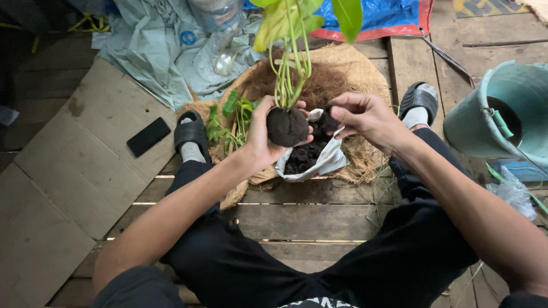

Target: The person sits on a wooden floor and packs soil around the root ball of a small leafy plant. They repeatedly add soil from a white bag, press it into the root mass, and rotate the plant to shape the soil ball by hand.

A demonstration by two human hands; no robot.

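My left hand (260,134) grips a round dark soil ball (286,126) with a green-stemmed, leafy plant (294,51) rising out of it. My right hand (359,117) is beside it, fingers pinched on a clump of dark soil (327,121) close to the ball. Below both hands lies an open white bag (326,161) holding more dark soil (302,157). The bag rests on a mound of brown coconut fibre (342,74).
Small green cuttings (231,117) lie on the fibre by my left foot. A black phone (148,137) rests on cardboard at left. A teal bucket (502,108) stands at right. Plastic sheeting and a bottle (220,34) sit at the back on the slatted wooden floor.
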